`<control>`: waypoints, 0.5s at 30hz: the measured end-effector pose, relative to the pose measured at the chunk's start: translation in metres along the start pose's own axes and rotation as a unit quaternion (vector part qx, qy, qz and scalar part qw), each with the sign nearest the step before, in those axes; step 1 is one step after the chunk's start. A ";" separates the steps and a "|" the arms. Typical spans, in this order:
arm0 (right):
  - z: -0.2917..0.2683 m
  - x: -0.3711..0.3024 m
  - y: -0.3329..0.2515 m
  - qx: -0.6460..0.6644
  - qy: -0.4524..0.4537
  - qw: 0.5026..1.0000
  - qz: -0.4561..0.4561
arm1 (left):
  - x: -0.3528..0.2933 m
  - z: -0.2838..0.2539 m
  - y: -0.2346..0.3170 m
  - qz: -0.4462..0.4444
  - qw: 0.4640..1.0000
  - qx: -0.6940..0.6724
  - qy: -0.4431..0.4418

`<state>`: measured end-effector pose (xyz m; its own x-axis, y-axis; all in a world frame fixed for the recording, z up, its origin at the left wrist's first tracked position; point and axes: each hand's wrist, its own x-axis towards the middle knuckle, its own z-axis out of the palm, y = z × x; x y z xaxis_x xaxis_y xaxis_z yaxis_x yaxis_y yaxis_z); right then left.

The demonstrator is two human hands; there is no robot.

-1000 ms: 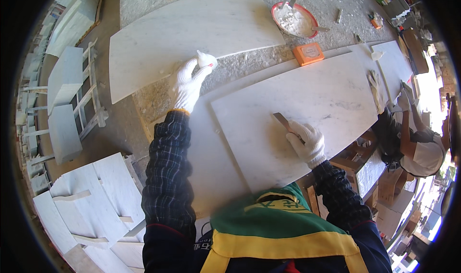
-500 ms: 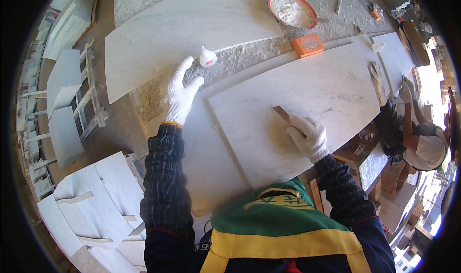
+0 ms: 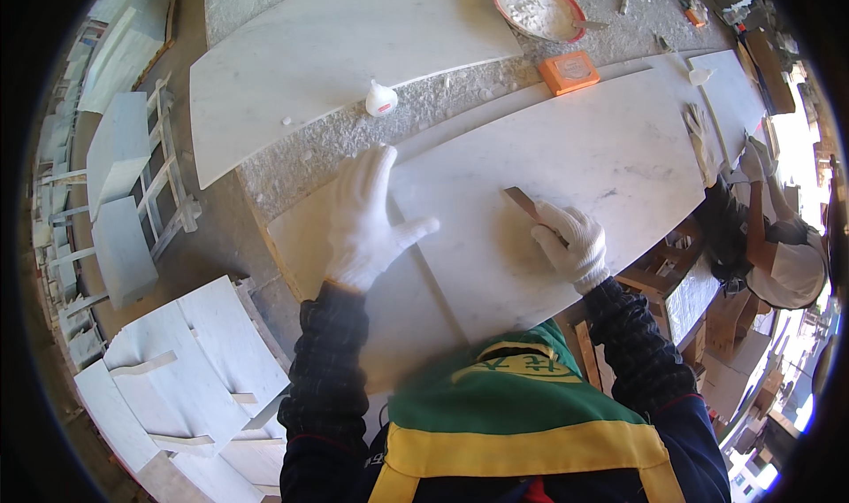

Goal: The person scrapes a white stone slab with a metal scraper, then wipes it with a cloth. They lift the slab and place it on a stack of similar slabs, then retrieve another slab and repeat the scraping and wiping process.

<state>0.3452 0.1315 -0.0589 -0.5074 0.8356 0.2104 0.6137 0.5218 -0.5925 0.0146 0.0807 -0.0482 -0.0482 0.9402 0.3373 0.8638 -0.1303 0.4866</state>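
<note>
A white marble slab (image 3: 548, 158) lies in front of me, overlapping another pale slab (image 3: 309, 238) at its left. My gloved left hand (image 3: 367, 224) is over the slabs' left part, fingers stretched and thumb apart, holding nothing. In my gloved right hand (image 3: 573, 245) is a scraper (image 3: 522, 202), its thin brownish blade pointing up and left over the marble. Whether the blade touches the surface I cannot tell. A small white squeeze bottle (image 3: 381, 99) with a pointed tip stands beyond my left hand, by the edge of a farther marble slab (image 3: 354, 38).
A red-rimmed bowl (image 3: 579, 15) of white paste with tools stands at the far side. An orange box (image 3: 569, 73) sits near the slab's far edge. A co-worker (image 3: 778, 255) leans in at the right. Stacked slabs (image 3: 190, 361) lie at lower left.
My left hand has come back from near the squeeze bottle and moved right, over the slabs. My right hand with the scraper has barely moved.
</note>
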 end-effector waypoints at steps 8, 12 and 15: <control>0.001 0.001 -0.001 -0.002 0.019 1.000 -0.015 | 0.006 0.021 -0.020 0.019 0.999 -0.021 0.038; 0.000 0.000 0.000 -0.012 0.011 1.000 -0.006 | 0.005 0.022 -0.017 0.029 0.995 -0.039 0.093; 0.000 0.000 0.001 -0.010 0.003 1.000 -0.002 | 0.003 0.023 0.000 -0.004 0.997 0.031 0.074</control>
<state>0.3457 0.1315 -0.0598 -0.5061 0.8346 0.2174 0.6232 0.5281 -0.5768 0.0266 0.0908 -0.0658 -0.1247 0.8842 0.4503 0.8918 -0.0990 0.4414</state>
